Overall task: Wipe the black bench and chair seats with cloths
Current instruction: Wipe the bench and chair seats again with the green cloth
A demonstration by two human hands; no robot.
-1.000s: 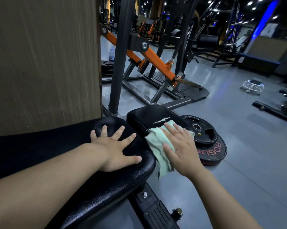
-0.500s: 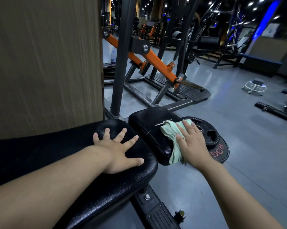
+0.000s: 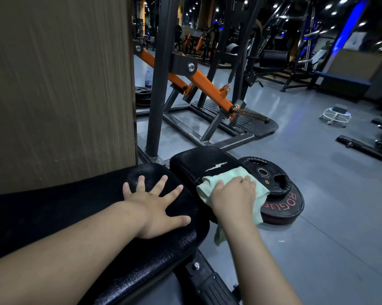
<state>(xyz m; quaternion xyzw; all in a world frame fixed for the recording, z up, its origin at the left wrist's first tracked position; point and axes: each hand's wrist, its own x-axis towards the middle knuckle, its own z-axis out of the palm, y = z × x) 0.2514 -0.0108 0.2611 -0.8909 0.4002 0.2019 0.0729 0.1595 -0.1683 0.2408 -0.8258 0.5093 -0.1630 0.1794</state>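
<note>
The fingers [image 3: 247, 181] of the right hand [image 3: 230, 198] lay close together and slightly bent on the pale green cloth [image 3: 218, 178], pressing it down, not pinching it, at the right edge of the torn black seat pad [image 3: 196, 159], while one end hung over the near right corner. The cloth looked light, soft and limp, so I judge it should be held under a flat palm at its middle, or it bunches. The left hand [image 3: 157, 208] rested with spread fingers on the end of the bench pad [image 3: 75, 208], holding nothing, and weight plates [image 3: 284, 208] lay on the floor just beside the seat.
</note>
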